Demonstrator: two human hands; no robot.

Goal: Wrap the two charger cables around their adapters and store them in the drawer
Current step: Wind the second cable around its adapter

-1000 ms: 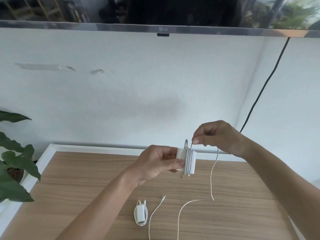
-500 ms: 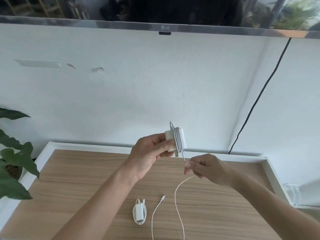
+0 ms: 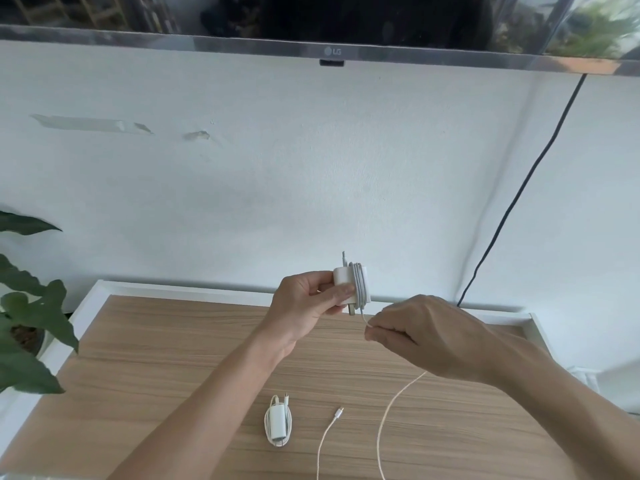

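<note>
Mid-wrap on the second charger, I judge. Left hand (image 3: pixel 304 306) grips the white blocky plastic adapter (image 3: pixel 346 284) above the wood-grain counter (image 3: pixel 173 341), several coils already round it. Right hand (image 3: pixel 426 337) pinches the thin, limp white cable (image 3: pixel 388 417) just below. Next: carry another loop over, keeping tension. First small white charger (image 3: pixel 278 424) lies bundled on the counter. No drawer in view.

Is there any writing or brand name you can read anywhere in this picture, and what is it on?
"LG" on the lower bezel of the television, mounted on the wall above the table.
No print can be made out on the adapter in the left hand or on the wrapped charger.
</note>
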